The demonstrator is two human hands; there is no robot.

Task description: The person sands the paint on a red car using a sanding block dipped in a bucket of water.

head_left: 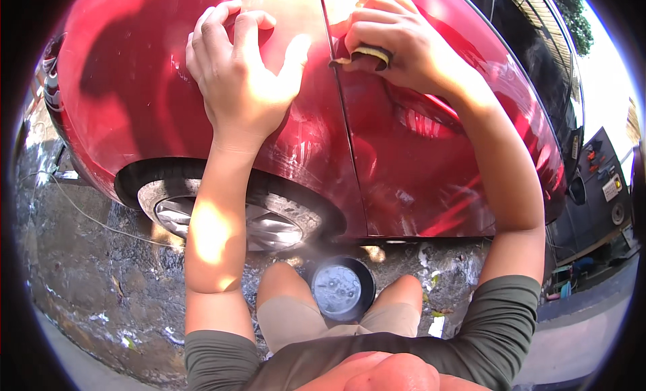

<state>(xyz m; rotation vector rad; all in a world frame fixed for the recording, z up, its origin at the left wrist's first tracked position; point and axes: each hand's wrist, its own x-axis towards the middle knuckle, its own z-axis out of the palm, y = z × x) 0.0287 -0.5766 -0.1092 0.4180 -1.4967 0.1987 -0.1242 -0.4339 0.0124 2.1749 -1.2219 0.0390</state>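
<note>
A red car's side (158, 101) fills the upper middle, wet and streaked in places, with a dark seam running down between its two panels. My left hand (242, 75) is on the panel left of the seam, fingers spread and slightly bent, holding nothing. Just right of that seam, my right hand (397, 44) grips a dark pad with a yellow edge (372, 52), which looks like a sponge, against the red surface. Its far side is hidden under my fingers. A dented, creased area (424, 115) shows below my right wrist.
Between my knees stands a dark bucket (367, 293) with cloudy liquid inside. The car's wheel (269, 226) is behind my left forearm. A thin hose or cord (101, 223) crosses the rough, wet ground (87, 276). A dark panel with tools (599, 182) stands at the far right.
</note>
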